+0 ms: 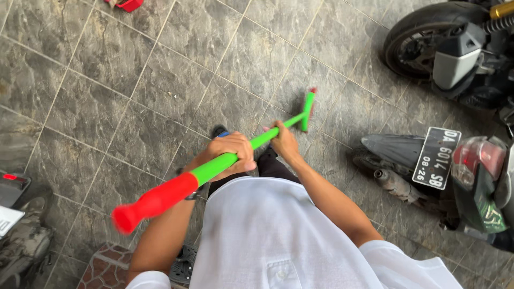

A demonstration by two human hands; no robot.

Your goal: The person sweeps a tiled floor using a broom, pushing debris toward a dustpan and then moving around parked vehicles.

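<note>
Both hands on broom (243, 150): left hand (231, 152) wrapped round green shaft, right hand (282, 140) gripping lower. Head on floor (134, 107), no dirt pile visible; progress unclear.

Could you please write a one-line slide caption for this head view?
Both hands, left hand and right hand, grip a green broom with a red handle end on the grey tiled floor beside parked motorcycles.

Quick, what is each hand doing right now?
Left hand: closed around the green broom handle, near its red grip.
Right hand: closed around the same handle, farther down toward the broom head.
</note>
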